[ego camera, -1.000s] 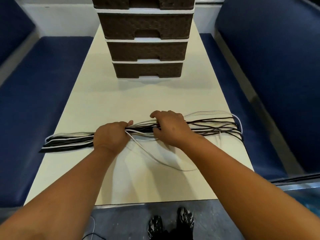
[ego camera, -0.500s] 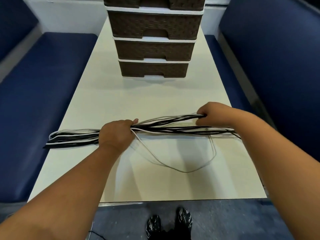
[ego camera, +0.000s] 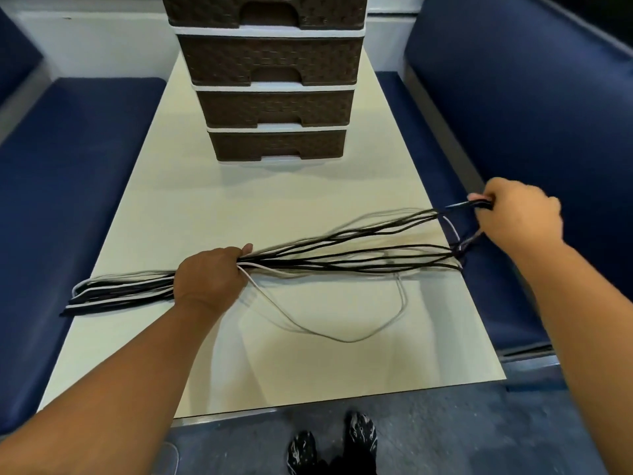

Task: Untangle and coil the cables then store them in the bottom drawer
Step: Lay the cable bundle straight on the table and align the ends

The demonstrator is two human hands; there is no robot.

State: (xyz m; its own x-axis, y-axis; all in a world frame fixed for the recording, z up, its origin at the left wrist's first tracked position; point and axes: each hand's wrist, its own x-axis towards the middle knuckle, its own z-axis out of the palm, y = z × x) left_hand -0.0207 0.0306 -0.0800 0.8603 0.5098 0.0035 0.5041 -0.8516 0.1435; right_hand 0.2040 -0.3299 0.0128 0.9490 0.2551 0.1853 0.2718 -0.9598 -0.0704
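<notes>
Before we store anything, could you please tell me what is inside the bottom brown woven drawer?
The bottom brown woven drawer is closed, so its contents are hidden; only its front and handle cutout show. The black and white cables lie outside on the cream table.

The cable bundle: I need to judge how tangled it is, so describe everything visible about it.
The bundle of thin black and white cables lies lengthwise across the cream table, not yet coiled. The left hand grips it near the middle; the right hand holds its right end lifted past the table edge. Strands fan apart between the hands, lie flat and folded at the left, and one white loop sags toward the near edge.
</notes>
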